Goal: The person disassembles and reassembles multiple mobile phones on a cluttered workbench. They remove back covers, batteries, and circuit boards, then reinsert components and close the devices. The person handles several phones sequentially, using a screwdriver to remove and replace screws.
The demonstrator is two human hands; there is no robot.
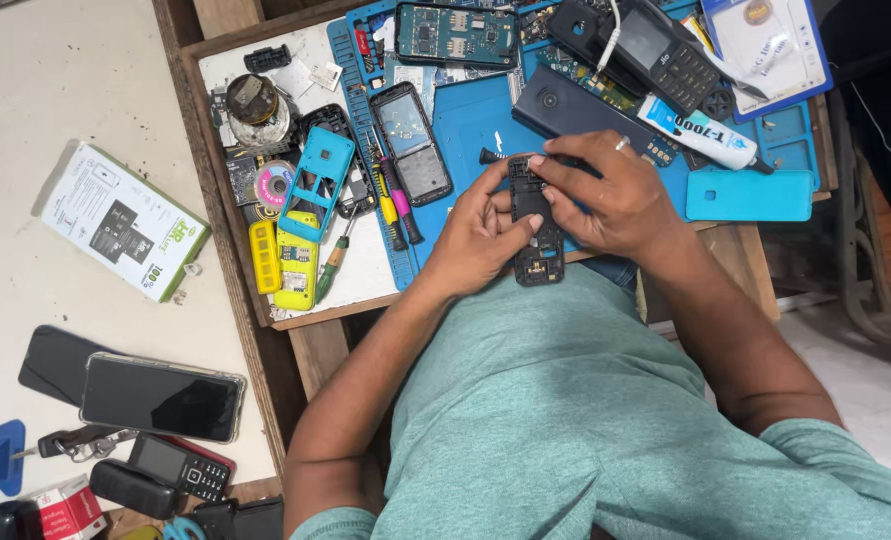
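Note:
A black phone frame (pixel 538 258) stands lengthwise between both hands, over the near edge of a blue work mat (pixel 471 125). My left hand (pixel 481 235) grips its left side, thumb on its middle. My right hand (pixel 611 190) holds the top right, fingertips pressing on the upper end; a ring shows on one finger. A small black screwdriver tip (pixel 490 156) lies on the mat just left of the fingers.
Left on the bench lie a cyan phone shell (pixel 318 182), yellow phone parts (pixel 296 262), screwdrivers (pixel 398 200), a framed phone (pixel 413 142). Behind are a black keypad phone (pixel 656 50), glue tube (pixel 701 132), cyan cover (pixel 749 195). Smartphones (pixel 163 396) and a white box (pixel 126 220) rest at left.

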